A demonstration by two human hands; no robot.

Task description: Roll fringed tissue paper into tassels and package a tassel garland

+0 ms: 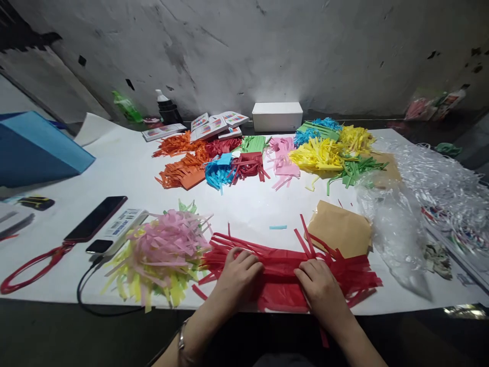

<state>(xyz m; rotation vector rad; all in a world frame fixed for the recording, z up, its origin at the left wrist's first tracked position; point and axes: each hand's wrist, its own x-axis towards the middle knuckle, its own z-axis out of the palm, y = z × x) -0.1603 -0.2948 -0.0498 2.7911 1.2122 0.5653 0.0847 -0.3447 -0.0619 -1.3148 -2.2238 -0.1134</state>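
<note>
A sheet of red tissue paper [284,270], cut into fringes at both ends, lies at the near edge of the table. My left hand [240,270] is curled over its left part, fingers closed on the paper. On the right part, my right hand [319,283] pinches the sheet beside the fringe. The middle band between my hands looks partly rolled or folded. Loose red strips stick up near my right hand, and one hangs below the table edge. A heap of pink and yellow tissue fringe [168,239] lies left of my left hand.
Fringed bundles in orange [187,171], blue, red, pink and yellow [319,155] line the back. A white box [277,117] stands behind them. Brown paper [338,229] and clear plastic bags [401,239] lie right. At left are a phone [96,219] and a cabled white device [120,229].
</note>
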